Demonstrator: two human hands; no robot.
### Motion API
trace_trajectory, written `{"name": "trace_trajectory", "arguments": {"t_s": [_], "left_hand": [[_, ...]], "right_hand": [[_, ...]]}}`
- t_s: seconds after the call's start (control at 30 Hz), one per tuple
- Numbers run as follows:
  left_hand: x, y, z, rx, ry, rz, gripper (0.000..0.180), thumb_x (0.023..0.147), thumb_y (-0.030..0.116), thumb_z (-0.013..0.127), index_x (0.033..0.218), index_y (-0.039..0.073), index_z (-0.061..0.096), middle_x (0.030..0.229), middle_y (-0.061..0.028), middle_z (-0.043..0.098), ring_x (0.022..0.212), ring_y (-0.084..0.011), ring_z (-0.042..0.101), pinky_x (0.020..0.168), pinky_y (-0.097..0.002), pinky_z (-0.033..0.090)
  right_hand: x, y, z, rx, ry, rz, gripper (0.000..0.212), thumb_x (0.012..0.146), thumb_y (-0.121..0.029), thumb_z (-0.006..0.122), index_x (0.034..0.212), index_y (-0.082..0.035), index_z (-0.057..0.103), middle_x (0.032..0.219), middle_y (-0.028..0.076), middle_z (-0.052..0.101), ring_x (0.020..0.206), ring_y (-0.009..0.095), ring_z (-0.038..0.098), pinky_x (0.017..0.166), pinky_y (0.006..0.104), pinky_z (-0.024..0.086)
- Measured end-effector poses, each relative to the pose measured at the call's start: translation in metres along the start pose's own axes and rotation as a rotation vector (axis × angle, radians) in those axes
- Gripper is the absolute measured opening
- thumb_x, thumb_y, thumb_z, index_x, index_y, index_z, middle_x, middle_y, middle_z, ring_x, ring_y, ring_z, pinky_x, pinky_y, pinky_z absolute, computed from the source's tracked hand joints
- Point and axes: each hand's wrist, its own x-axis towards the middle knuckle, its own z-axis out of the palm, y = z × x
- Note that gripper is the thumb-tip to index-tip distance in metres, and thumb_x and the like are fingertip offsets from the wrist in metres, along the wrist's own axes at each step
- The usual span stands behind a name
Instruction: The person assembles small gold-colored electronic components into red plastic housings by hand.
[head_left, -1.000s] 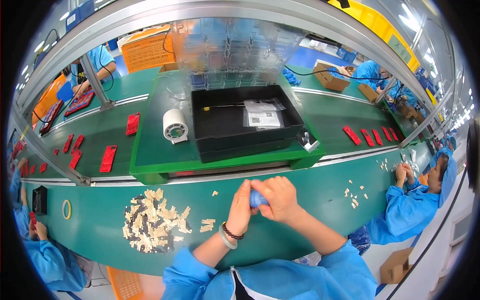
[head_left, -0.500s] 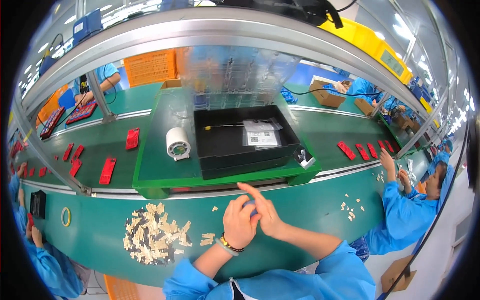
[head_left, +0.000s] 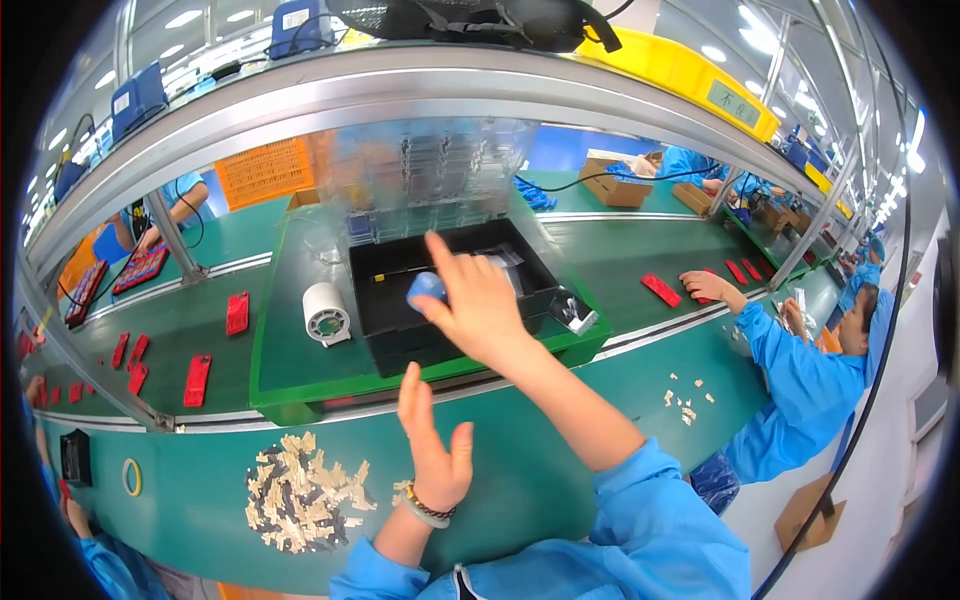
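Bench [head_left: 560, 465], parts pile [head_left: 300, 500], R fingers [head_left: 444, 266] gripping blue obj [head_left: 425, 287], partly hiding blk tray [head_left: 400, 350], L fingers [head_left: 420, 408] spread, empty

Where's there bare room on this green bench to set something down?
Between the yellow ring and the pile of small pieces, and between the right forearm and the scattered pieces. It's crowded at the pile and over the large black tray, where the right hand holds a blue object.

The right arm [head_left: 575, 405] stretches forward, its half-closed right hand [head_left: 478, 305] beyond the surface's [head_left: 545, 490] far edge; the left hand [head_left: 437, 455] spreads open.
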Motion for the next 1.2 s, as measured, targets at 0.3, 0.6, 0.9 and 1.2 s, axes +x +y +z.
{"name": "trace_trajectory", "arguments": {"t_s": [0.3, 0.6, 0.9, 1.2], "left_hand": [[0.032, -0.003, -0.04, -1.325, 0.368, -0.444, 0.07, 0.1, 0.051, 0.024, 0.146, -0.001, 0.02, 0.148, -0.0233, 0.03, 0.14, -0.033, 0.026, 0.116, -0.041, 0.02], [0.01, 0.003, -0.017, 0.078, 0.063, 0.168, 0.037, 0.092, 0.037, 0.048, 0.09, 0.006, 0.067, 0.091, -0.0119, 0.065, 0.087, -0.0246, 0.062, 0.069, -0.0323, 0.046], [-0.005, -0.003, -0.017, 0.143, -0.158, 0.486, 0.035, 0.088, 0.03, 0.049, 0.058, 0.012, 0.051, 0.052, -0.0018, 0.036, 0.044, -0.0185, 0.038, 0.043, -0.0311, 0.025], [0.012, 0.056, 0.031, -1.025, 0.46, -0.665, 0.069, 0.097, 0.058, 0.029, 0.1, 0.0, 0.066, 0.107, -0.0179, 0.064, 0.101, -0.0261, 0.06, 0.078, -0.0357, 0.047]], "right_hand": [[-0.114, -0.088, 0.025, 0.47, -0.206, -0.264, 0.066, 0.09, -0.048, 0.05, 0.142, -0.008, 0.039, 0.151, 0.023, 0.021, 0.142, 0.043, 0.016, 0.103, 0.0567, 0.025], [-0.131, -0.093, -0.004, 1.326, -0.389, 0.269, 0.042, 0.094, -0.043, 0.051, 0.098, -0.001, 0.053, 0.104, 0.017, 0.059, 0.1, 0.032, 0.057, 0.086, 0.0412, 0.045], [-0.158, -0.074, -0.039, 0.758, -0.606, 0.17, 0.038, 0.085, -0.035, 0.066, 0.102, -0.002, 0.059, 0.107, 0.018, 0.061, 0.103, 0.033, 0.058, 0.089, 0.0433, 0.045], [-0.154, -0.11, -0.003, 0.509, 0.006, -0.431, 0.079, 0.091, -0.064, 0.034, 0.147, -0.007, 0.029, 0.156, 0.014, 0.017, 0.144, 0.038, 0.008, 0.114, 0.0548, 0.005]]}}
